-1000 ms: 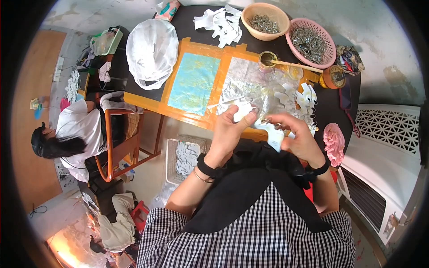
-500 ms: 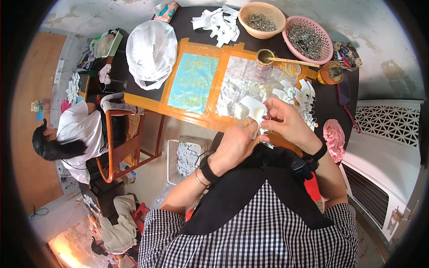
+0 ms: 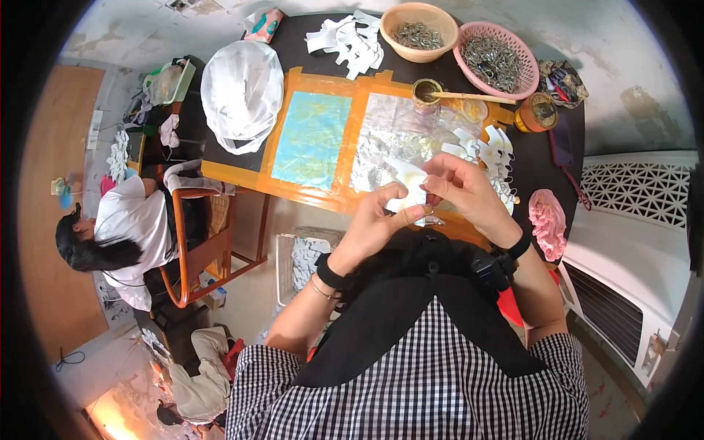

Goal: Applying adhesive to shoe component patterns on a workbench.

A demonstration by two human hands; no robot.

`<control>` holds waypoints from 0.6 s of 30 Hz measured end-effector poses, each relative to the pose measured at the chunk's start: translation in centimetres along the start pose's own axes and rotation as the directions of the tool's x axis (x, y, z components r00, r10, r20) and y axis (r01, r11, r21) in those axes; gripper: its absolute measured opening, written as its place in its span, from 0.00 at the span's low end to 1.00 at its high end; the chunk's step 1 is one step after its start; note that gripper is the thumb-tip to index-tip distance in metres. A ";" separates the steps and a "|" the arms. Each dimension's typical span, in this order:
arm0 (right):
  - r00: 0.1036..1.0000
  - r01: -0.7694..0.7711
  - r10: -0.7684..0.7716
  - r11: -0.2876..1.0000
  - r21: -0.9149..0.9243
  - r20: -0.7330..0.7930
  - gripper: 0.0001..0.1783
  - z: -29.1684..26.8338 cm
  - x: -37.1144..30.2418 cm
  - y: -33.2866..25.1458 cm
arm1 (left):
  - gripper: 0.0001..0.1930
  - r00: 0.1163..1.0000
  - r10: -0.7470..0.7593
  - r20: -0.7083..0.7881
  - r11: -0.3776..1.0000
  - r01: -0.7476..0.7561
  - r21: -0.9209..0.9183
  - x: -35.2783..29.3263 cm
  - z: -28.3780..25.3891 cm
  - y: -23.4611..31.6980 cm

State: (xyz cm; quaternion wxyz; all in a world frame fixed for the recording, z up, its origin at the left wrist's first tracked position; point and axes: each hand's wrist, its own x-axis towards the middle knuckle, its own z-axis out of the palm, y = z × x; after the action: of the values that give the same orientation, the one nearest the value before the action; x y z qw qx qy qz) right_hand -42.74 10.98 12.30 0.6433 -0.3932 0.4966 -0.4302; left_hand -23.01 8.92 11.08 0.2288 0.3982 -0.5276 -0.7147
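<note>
In front of my chest, my two hands meet at a white cut-out piece (image 3: 408, 183) that looks like thin sheet material. My left hand (image 3: 378, 226) pinches its near edge between thumb and fingers. My right hand (image 3: 469, 192) is closed at the piece's right side, fingertips bent against it. A small shiny metal bit shows near the fingertips, too small to make out fully. Just beyond my right hand lie several white pieces (image 3: 495, 150), some with metal rings. An open jar (image 3: 425, 99) of brownish stuff has a wooden stick (image 3: 477, 96) lying across its rim.
Toward the back stand a peach bowl (image 3: 396, 53) and a pink basket (image 3: 529, 75), both holding metal rings. White cut-outs (image 3: 345, 40), a white plastic bag (image 3: 242, 92) and a blue sheet (image 3: 312, 139) lie on the table. Another person (image 3: 139, 220) sits at left beside a chair (image 3: 180, 249).
My left thumb and fingers have shifted and opened wider around the white piece. My right fingers stay at its right side. The whole view has moved slightly.
</note>
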 end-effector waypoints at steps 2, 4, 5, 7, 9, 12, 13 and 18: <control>1.000 0.024 -0.023 0.999 -0.036 0.010 0.11 -0.3 0.0 0.0 | 0.09 0.999 -0.004 0.040 1.000 0.003 0.013 -0.1 0.0 0.0; 0.996 0.086 -0.087 0.981 -0.175 0.006 0.12 -0.8 0.4 0.6 | 0.14 0.994 0.095 0.049 0.989 -0.100 0.112 0.1 0.1 -0.3; 0.996 0.085 -0.086 0.981 -0.174 0.005 0.12 -0.9 0.6 0.5 | 0.14 0.994 0.094 0.050 0.989 -0.099 0.111 0.2 0.1 -0.1; 0.998 0.034 -0.021 0.963 -0.267 0.051 0.13 -1.1 0.7 0.2 | 0.17 0.995 0.049 0.085 0.973 -0.067 0.222 0.3 -0.1 0.6; 0.994 -0.106 0.106 0.994 -0.020 0.013 0.14 -0.4 0.5 0.4 | 0.14 0.997 0.010 0.082 0.983 -0.025 0.182 0.4 -0.5 0.4; 0.974 -0.222 0.227 0.918 0.328 0.023 0.19 -0.4 1.0 1.4 | 0.14 0.995 -0.044 0.087 0.997 0.038 0.067 0.7 -0.2 0.6; 0.975 -0.213 0.219 0.883 0.419 0.033 0.22 -0.6 1.3 1.9 | 0.15 0.994 -0.055 0.099 0.998 0.057 -0.013 0.9 -0.1 0.6; 0.948 -0.318 0.275 0.760 0.567 0.163 0.38 -2.2 1.8 1.8 | 0.15 0.968 -0.246 -0.051 0.923 0.218 -0.318 1.3 0.1 -0.7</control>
State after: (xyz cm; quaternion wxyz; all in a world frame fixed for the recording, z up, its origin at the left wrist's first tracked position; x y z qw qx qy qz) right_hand -44.38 9.66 9.60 0.8094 -0.1069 0.3727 -0.4410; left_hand -23.77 8.24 10.06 0.2259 0.4488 -0.3470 -0.7919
